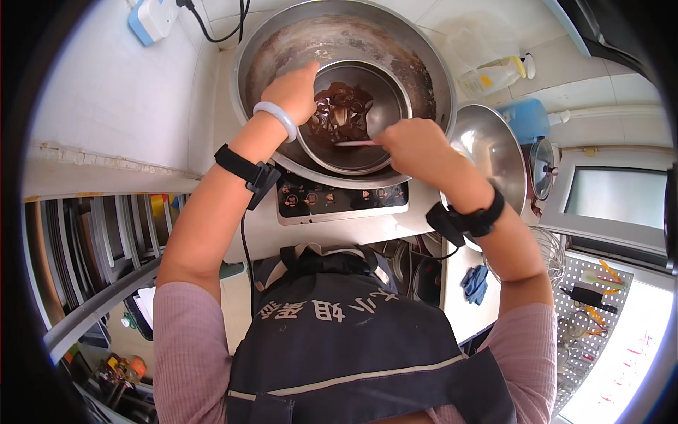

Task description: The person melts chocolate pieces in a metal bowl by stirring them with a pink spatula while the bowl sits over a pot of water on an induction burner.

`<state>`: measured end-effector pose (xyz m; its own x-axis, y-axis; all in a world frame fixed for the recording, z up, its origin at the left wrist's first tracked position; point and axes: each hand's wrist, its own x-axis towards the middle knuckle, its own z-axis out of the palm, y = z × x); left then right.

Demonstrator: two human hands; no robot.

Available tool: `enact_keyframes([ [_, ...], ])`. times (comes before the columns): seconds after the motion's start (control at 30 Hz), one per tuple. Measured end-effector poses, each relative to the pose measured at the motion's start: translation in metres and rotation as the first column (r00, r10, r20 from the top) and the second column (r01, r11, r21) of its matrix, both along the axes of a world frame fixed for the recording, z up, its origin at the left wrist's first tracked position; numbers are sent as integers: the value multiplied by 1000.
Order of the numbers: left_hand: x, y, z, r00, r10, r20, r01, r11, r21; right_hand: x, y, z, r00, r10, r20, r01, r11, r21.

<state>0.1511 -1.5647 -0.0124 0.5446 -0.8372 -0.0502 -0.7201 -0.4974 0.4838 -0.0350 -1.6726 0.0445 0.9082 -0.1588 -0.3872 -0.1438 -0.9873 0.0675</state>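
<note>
A small steel bowl (394, 87) sits inside a large metal pan (339, 26) that rests on a black induction cooker (344, 204). Glossy dark brown melted chocolate (344, 103) covers part of the small bowl's bottom. At the bowl's left rim, my left hand (291, 95) grips the edge, with its fingertips partly hidden. My right hand (416, 148) holds a pale pink spatula (356, 143), whose far end dips into the bowl at the lower edge of the chocolate. The hand covers the rest of the handle.
Right of the pan stands a big steel bowl (490, 153). Behind it are a spray bottle (492, 77), a blue container (524, 119) and a glass-lidded pot (541, 169). A blue cloth (475, 284) and a wire whisk (548, 254) lie further right. Trays fill a rack (106, 228) at left.
</note>
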Motion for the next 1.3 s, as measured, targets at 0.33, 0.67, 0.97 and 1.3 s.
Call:
enact_keyframes([
  [0.33, -1, 0, 2, 999, -4, 54, 4, 1000, -3, 8, -11, -15, 962, -130, 238, 138, 990, -16],
  [0.67, 0, 0, 0, 1000, -1, 24, 2, 1000, -9, 7, 1, -17, 978, -65, 198, 42, 992, 120],
  [0.97, 0, -1, 0, 1000, 2, 21, -3, 1000, 23, -7, -16, -18, 964, -206, 166, 204, 978, 31],
  [1.3, -1, 0, -1, 999, 20, 32, -21, 999, 42, -4, -13, -11, 979, -156, 132, 155, 988, 20],
])
